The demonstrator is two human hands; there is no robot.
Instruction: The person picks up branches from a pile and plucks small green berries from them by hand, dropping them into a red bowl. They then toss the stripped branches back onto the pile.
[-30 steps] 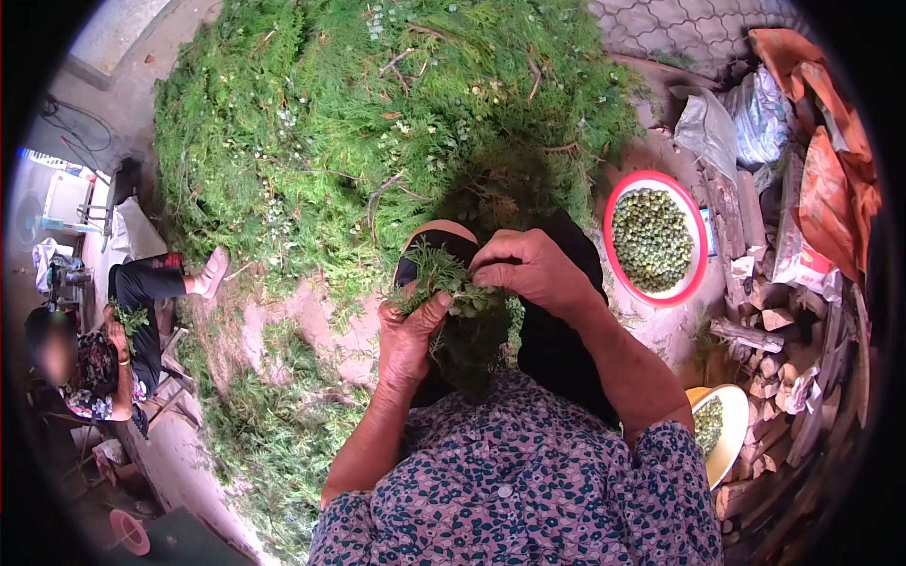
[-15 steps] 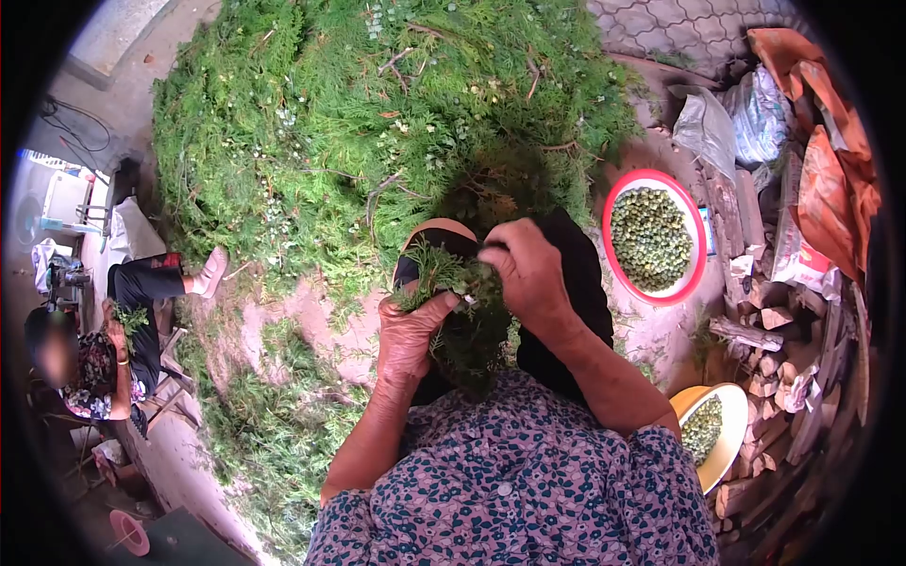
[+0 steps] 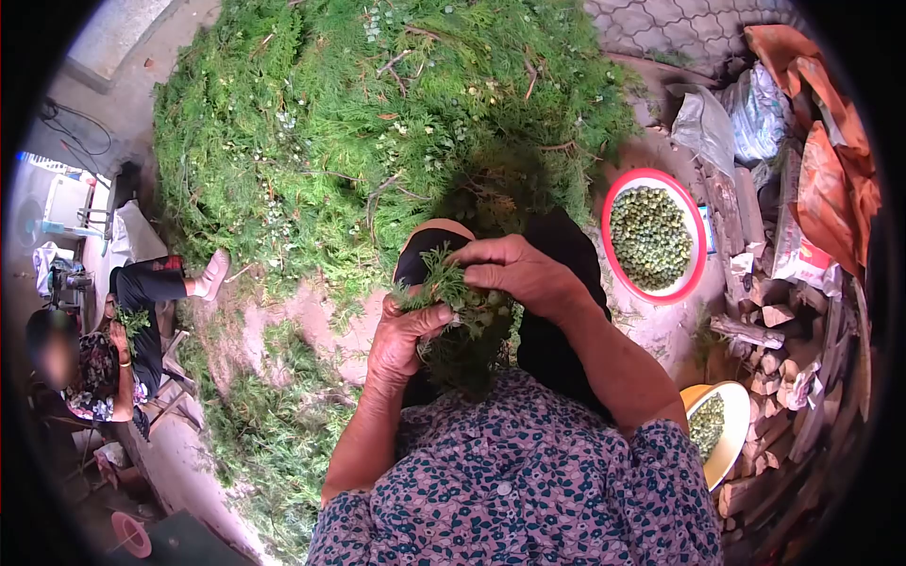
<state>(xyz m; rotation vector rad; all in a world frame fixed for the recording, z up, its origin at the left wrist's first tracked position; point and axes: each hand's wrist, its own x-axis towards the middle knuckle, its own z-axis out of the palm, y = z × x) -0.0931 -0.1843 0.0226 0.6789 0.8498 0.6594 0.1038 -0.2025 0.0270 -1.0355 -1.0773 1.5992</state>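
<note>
Over my lap, my left hand (image 3: 404, 338) is closed around a leafy arborvitae sprig (image 3: 439, 283), thumb pressed across its stems. My right hand (image 3: 519, 275) meets the same sprig from the right, thumb and forefinger pinching at its upper foliage. Small pale green cones (image 3: 486, 307) show among the leaves under the right fingers. The fingertips' exact hold is partly hidden by foliage. More dark greenery hangs below the hands, between my knees.
A large heap of cut branches (image 3: 311, 123) lies ahead. To the right stand a red-rimmed basin (image 3: 700, 274) and a yellow basin (image 3: 739, 443), both holding green cones, beside stacked firewood (image 3: 769, 363) and sacks (image 3: 703, 127). At left another person (image 3: 99, 368) sits holding greenery.
My right hand has lowered and turned flatter, its fingers now reaching left onto the sprig's top. My left hand has shifted slightly, still gripping the sprig.
</note>
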